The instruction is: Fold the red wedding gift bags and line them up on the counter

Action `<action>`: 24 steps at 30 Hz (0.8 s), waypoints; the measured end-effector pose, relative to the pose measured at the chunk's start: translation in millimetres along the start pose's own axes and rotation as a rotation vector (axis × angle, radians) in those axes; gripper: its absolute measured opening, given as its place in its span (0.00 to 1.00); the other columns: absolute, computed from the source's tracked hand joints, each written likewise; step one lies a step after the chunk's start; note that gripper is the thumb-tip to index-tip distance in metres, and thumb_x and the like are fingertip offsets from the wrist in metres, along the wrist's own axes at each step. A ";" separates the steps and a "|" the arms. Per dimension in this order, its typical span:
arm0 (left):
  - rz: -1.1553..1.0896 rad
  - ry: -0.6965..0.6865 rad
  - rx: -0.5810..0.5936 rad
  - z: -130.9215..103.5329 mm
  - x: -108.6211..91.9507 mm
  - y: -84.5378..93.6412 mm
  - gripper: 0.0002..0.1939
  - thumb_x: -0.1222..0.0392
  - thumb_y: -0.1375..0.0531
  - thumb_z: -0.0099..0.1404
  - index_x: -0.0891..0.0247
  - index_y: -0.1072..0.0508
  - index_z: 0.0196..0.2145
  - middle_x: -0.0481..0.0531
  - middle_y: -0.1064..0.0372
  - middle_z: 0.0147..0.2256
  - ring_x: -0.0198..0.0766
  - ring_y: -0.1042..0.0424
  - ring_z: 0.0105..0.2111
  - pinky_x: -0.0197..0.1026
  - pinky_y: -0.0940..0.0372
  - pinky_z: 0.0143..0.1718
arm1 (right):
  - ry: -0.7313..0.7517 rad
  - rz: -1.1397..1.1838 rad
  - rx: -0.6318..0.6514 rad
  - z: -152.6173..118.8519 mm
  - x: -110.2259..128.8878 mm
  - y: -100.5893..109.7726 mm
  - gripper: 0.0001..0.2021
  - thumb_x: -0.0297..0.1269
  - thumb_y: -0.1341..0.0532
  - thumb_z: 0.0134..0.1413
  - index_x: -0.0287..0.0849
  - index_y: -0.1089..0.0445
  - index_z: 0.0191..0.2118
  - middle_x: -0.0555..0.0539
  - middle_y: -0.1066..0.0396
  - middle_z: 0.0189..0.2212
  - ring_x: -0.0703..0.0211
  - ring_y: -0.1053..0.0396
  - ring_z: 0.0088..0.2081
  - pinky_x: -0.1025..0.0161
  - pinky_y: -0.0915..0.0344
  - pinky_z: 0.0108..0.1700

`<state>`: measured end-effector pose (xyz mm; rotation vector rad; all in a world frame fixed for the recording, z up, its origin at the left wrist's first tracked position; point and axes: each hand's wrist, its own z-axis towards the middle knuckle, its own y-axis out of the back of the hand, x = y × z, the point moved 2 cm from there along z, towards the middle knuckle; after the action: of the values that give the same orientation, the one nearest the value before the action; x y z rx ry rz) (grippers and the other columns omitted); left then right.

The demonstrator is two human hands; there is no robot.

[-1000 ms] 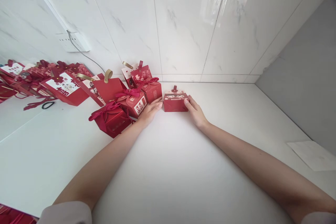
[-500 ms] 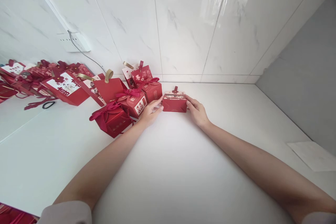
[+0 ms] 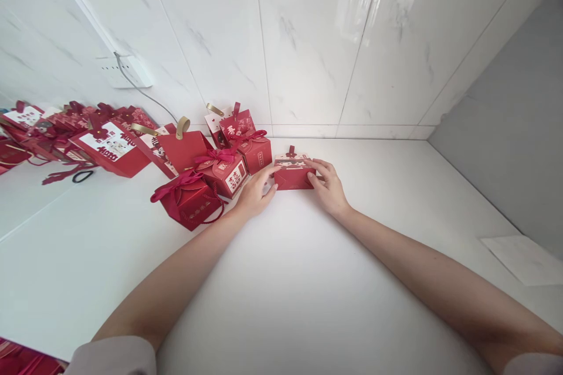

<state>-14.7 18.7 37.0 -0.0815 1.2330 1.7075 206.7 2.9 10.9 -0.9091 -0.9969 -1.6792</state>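
A small red gift box (image 3: 294, 179) with a pale patterned upper part and a dark red tab on top stands upright on the white tabletop near the wall. At its left side, the fingertips of my left hand (image 3: 255, 192) rest against the edge, thumb apart from the forefinger. My right hand (image 3: 329, 190) grips the right side, with fingers over the upper edge and thumb at the front corner. Left of my left hand stand red gift boxes with ribbon bows, among them one with a white label (image 3: 226, 174) and one in front (image 3: 191, 202).
More red boxes and bags (image 3: 109, 146) line the wall at the far left. A socket (image 3: 125, 72) with a grey cable is on the tiled wall (image 3: 308, 41). A white sheet (image 3: 521, 258) lies at the right. Red items (image 3: 26, 360) show at the lower left.
The small gift box has shifted slightly toward me. My right fingers have moved further over its upper edge, and my left hand's fingers have spread a little.
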 end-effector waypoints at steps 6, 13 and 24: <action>-0.039 0.074 0.006 3.8 1.5 1.2 0.20 0.60 0.46 0.67 0.58 0.33 0.57 0.54 0.31 0.56 0.41 0.27 0.49 0.46 0.34 0.54 | 0.048 -0.117 0.006 1.2 0.4 1.2 0.17 0.38 0.46 0.60 0.54 0.26 0.52 0.47 0.37 0.59 0.50 0.43 0.62 0.43 0.48 0.66; -0.018 0.103 0.009 3.9 1.4 1.0 0.20 0.59 0.44 0.66 0.58 0.34 0.55 0.54 0.31 0.56 0.42 0.28 0.49 0.46 0.34 0.52 | -0.113 -0.038 0.007 -1.6 -9.3 -3.9 0.29 0.44 0.42 0.58 0.46 0.43 0.64 0.41 0.42 0.63 0.47 0.43 0.63 0.42 0.44 0.63; -0.437 0.257 0.072 3.4 10.5 -3.7 0.23 0.38 0.48 0.66 0.62 0.30 0.39 0.55 0.28 0.42 0.45 0.29 0.45 0.49 0.35 0.51 | 0.414 -0.292 0.035 -14.5 28.6 1.9 0.25 0.37 0.48 0.64 0.51 0.47 0.65 0.44 0.38 0.62 0.48 0.39 0.61 0.41 0.49 0.65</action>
<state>-15.8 28.1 30.4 -0.5033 1.3459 1.2978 198.8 -20.7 31.2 -0.3762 -0.8972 -1.9836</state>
